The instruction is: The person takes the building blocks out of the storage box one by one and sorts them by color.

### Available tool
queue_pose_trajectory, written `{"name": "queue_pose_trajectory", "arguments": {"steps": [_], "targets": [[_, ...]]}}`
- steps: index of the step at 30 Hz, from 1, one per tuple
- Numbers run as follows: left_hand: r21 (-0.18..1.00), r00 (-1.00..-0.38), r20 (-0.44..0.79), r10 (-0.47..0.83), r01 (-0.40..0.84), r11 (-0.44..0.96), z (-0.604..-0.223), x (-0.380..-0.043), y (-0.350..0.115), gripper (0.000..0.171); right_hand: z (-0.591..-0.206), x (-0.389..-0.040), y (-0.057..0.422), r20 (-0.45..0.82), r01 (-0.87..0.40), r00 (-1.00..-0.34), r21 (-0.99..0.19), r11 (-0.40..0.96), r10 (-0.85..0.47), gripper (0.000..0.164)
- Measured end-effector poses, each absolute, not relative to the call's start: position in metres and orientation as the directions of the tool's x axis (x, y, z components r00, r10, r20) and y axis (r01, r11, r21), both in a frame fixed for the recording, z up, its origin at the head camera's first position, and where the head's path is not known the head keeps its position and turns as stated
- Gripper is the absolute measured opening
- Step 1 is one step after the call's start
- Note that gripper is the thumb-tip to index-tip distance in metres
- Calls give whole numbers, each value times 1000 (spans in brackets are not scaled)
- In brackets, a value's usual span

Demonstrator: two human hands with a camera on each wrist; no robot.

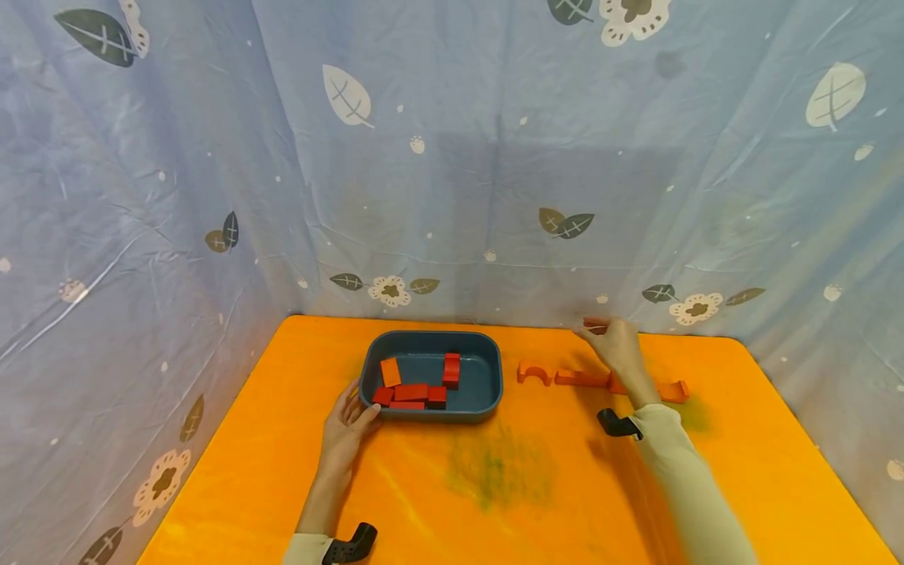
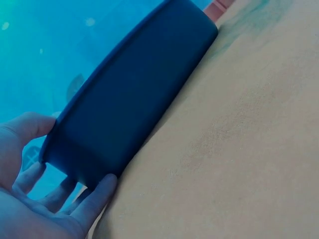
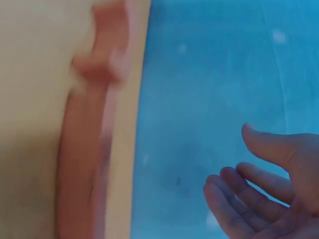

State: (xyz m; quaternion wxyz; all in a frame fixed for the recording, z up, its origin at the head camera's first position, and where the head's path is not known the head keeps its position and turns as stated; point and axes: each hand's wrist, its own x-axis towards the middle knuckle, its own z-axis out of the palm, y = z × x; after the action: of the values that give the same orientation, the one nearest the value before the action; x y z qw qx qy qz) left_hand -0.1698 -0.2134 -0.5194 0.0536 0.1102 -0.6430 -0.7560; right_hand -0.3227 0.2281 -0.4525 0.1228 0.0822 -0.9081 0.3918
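Note:
A dark blue-grey plastic tub (image 1: 431,417) stands on the table with several red and orange blocks in it. My left hand (image 1: 344,428) holds its near left corner, with the thumb at the rim and the other fingers against the wall below, as the left wrist view shows. Over the back right of the table reaches my right hand (image 1: 621,349). Its thumb and fingers are apart with nothing between them in the right wrist view (image 3: 264,189). Below and behind it lies a row with an orange arch block (image 1: 534,372) and a long block (image 1: 581,378).
Another curved orange block (image 1: 673,391) ends the row on the right, partly behind the right forearm. The yellow table (image 1: 424,486) has green smudges. A patterned blue curtain (image 1: 494,196) hangs along the back and both sides.

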Motion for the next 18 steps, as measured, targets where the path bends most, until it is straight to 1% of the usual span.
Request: {"name": "queue_pose_trajectory", "arguments": {"steps": [1, 2, 3, 5, 6, 8, 12, 18], "targets": [[984, -971, -94, -219, -58, -168, -519, -170, -214, 67, -437, -311, 211, 311, -268, -948, -682, 681, -62, 41], [984, -972, -92, -215, -55, -170, -519, -170, -214, 67, -428, -305, 197, 302, -267, -951, -686, 676, -70, 40], [984, -973, -91, -211, -55, -170, -519, -170, -214, 67, -426, -304, 188, 308, -281, -948, -683, 674, -82, 38], [984, -974, -91, -206, -57, -167, -518, -169, -214, 68, -427, -309, 171, 275, -266, -957, -704, 659, -93, 37], [984, -974, -90, -208, -56, -167, -518, -169, -214, 67, -432, -314, 165, 275, -270, -956, -707, 653, -98, 37], [984, -973, -91, -214, -55, -167, -517, -170, -215, 67, -429, -314, 146, 265, -279, -957, -713, 643, -121, 39], [986, -973, -84, -216, -50, -160, -517, -170, -215, 68, -425, -311, 110, 274, -312, -948, -716, 624, -160, 41], [985, -973, -89, -214, -54, -162, -519, -168, -214, 68, -417, -300, 63, 271, -336, -942, -758, 560, -198, 40]]}}
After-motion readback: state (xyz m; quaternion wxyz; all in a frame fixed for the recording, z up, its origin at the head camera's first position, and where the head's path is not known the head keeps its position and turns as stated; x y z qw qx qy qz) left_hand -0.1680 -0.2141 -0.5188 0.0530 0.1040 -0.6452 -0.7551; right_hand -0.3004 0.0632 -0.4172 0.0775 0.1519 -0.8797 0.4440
